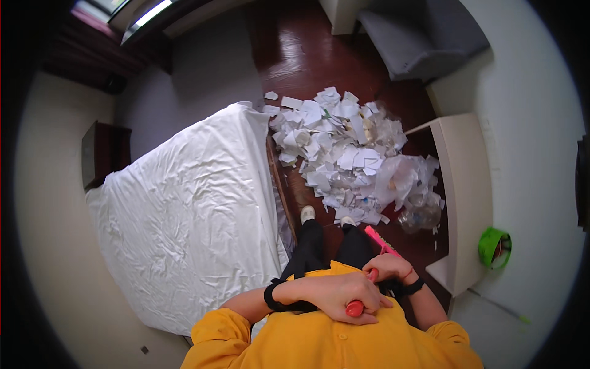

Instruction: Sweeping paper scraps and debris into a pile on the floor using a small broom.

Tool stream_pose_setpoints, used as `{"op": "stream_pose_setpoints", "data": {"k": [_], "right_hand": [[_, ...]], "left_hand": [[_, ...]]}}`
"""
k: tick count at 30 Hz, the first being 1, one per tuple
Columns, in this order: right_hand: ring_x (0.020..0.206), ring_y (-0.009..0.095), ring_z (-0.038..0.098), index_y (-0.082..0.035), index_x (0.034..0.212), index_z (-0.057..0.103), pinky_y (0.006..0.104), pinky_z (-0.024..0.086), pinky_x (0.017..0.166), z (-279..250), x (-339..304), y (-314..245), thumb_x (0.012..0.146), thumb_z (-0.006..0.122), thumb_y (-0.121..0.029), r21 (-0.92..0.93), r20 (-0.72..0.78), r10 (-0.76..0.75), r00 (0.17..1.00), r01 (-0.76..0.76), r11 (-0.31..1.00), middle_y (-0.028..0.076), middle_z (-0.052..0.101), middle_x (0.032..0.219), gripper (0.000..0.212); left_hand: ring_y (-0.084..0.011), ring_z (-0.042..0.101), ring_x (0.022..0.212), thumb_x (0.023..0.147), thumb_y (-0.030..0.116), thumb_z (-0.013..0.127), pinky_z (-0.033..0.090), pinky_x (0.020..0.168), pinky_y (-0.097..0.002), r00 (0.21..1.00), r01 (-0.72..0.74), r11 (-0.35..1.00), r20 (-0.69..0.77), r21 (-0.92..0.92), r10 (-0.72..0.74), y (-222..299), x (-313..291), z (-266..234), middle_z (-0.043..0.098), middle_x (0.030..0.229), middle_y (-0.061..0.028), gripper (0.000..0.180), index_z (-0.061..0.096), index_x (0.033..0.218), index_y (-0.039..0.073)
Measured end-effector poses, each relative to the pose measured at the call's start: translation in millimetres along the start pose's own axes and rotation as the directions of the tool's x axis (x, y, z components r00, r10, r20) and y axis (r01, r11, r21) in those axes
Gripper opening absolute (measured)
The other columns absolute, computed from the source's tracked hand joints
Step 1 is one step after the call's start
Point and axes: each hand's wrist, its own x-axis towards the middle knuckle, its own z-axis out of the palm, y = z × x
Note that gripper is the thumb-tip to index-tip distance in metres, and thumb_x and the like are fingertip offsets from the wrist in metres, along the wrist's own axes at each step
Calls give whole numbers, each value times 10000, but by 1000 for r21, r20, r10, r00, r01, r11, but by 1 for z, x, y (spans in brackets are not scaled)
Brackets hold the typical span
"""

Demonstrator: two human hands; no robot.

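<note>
By the right edge of the bed (pixel 190 209), papers (pixel 347 157) lie ahead of left grip (pixel 350 294) and nearer right grip (pixel 390 266), both wrapping a red handle (pixel 354 308).

The person wears a yellow-orange shirt (pixel 381 344) with a round button (pixel 342 336) and bunched sleeves (pixel 220 329), black wristbands (pixel 270 296), black trousers (pixel 310 243) and whitish shoes (pixel 308 213).

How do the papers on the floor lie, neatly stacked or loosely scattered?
Loosely scattered: the white papers form a messy heap on the dark red floor, overlapping at many angles.
</note>
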Motion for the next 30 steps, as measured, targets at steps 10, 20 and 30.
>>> {"op": "stream_pose_setpoints", "data": {"k": [10,20,30], "right_hand": [[737,105,574,-38,799,588,308,487,670,166,97,102,783,727,-142,771,-607,502,617,304,559,23,596,747,174],[679,203,513,-28,809,566,347,425,635,17,187,48,902,693,-181,360,-932,328,156,279,890,82,541,791,219],[640,297,513,-7,759,559,367,424,594,-52,196,-6,859,708,-65,53,-990,128,-56,697,715,158,518,742,189]], "left_hand": [[-143,557,656,904,137,686,474,667,-329,889,329,942,-359,64,-286,-141,-14,-4,494,617,-81,259,549,734,-2],[-396,568,655,806,-10,634,529,931,-387,899,386,802,-381,456,-215,-56,15,-54,499,641,-187,151,555,681,-40],[-342,658,1059,743,18,684,487,893,-412,927,323,447,-184,834,-327,-31,40,-7,569,658,-125,153,563,650,22]]}}
